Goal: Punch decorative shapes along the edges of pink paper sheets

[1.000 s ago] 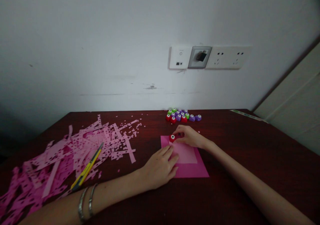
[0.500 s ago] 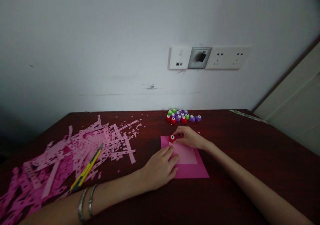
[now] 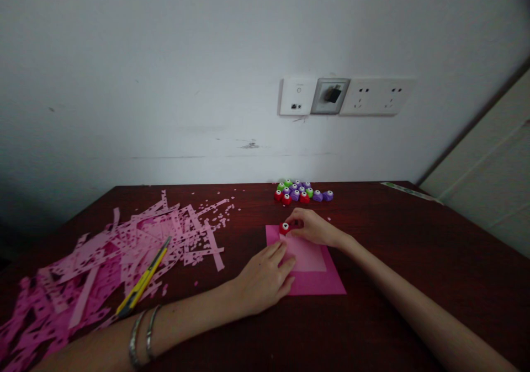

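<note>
Head camera: the right hand [image 3: 312, 226] has its fingers clamped on a red punch [image 3: 284, 228] at the top edge of a pale pink sheet [image 3: 308, 257], laid over a darker pink sheet [image 3: 317, 285] on the worktop [image 3: 414, 234]. The left hand [image 3: 265, 279] lies palm down on the paper, fingers outstretched, thumb apart.

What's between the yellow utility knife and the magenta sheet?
Head view: pink paper scraps, then dark-red tabletop, the left hand covering part of the magenta sheet.
</note>
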Tool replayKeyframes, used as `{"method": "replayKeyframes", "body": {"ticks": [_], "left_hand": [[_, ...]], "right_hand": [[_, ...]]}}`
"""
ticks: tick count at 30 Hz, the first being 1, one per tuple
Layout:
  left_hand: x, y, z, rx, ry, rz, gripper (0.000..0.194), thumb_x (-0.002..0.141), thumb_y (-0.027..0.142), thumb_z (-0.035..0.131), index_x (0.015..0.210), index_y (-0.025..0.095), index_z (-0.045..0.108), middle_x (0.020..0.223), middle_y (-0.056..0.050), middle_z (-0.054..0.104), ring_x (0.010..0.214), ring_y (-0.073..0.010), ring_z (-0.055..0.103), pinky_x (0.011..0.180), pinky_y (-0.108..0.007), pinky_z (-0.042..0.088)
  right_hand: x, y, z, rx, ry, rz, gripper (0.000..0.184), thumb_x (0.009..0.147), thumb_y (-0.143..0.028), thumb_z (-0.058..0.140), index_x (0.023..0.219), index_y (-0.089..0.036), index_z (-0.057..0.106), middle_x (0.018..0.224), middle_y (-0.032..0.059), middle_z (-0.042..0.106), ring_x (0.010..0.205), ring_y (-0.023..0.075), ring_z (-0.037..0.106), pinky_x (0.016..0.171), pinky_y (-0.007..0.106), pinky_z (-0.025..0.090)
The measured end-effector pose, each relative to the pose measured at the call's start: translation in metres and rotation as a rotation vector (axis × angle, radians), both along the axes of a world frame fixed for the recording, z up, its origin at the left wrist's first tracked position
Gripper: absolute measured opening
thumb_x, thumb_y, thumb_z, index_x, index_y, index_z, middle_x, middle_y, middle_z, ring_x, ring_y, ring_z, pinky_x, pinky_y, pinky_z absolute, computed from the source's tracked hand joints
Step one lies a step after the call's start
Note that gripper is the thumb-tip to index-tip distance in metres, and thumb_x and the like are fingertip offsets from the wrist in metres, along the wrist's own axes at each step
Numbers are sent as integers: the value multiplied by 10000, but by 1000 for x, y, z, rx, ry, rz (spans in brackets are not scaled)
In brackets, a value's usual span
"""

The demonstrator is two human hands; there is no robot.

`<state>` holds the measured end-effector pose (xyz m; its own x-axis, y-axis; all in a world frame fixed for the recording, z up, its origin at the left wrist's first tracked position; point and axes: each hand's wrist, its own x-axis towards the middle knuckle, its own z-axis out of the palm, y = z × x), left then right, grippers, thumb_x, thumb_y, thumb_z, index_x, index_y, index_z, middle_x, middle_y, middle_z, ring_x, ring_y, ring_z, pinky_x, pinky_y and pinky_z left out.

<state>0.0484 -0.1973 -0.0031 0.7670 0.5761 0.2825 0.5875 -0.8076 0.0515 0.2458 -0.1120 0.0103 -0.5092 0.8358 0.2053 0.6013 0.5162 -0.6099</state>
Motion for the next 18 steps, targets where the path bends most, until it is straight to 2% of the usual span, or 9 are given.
{"method": "replayKeyframes", "body": {"ticks": [3, 8, 18], "left_hand": [[0, 0, 1, 0, 1, 1, 378, 874, 330, 366, 1172, 140, 498, 1286, -153, 451, 1210, -242, 387, 989, -362, 348], [0, 0, 0, -2, 4, 3, 379, 874, 331, 365, 1177, 142, 493, 1285, -144, 455, 1213, -237, 383, 992, -366, 344], [0, 0, 0, 10, 12, -7, 378, 873, 326, 365, 1170, 130, 493, 1272, -158, 462, 1209, -242, 389, 988, -369, 349]], "right_hand": [[0, 0, 1, -1, -1, 14, 209, 692, -169, 618, 895, -178, 666, 804, 31, 581, 703, 138, 538, 612, 247, 426], [0, 0, 1, 0, 7, -21, 144, 672, -192, 648, 812, -162, 655, 763, 25, 599, 684, 144, 542, 615, 259, 429], [4, 4, -1, 2, -8, -12, 185, 688, -157, 616, 861, -177, 677, 757, 17, 582, 650, 123, 514, 589, 238, 405]]}}
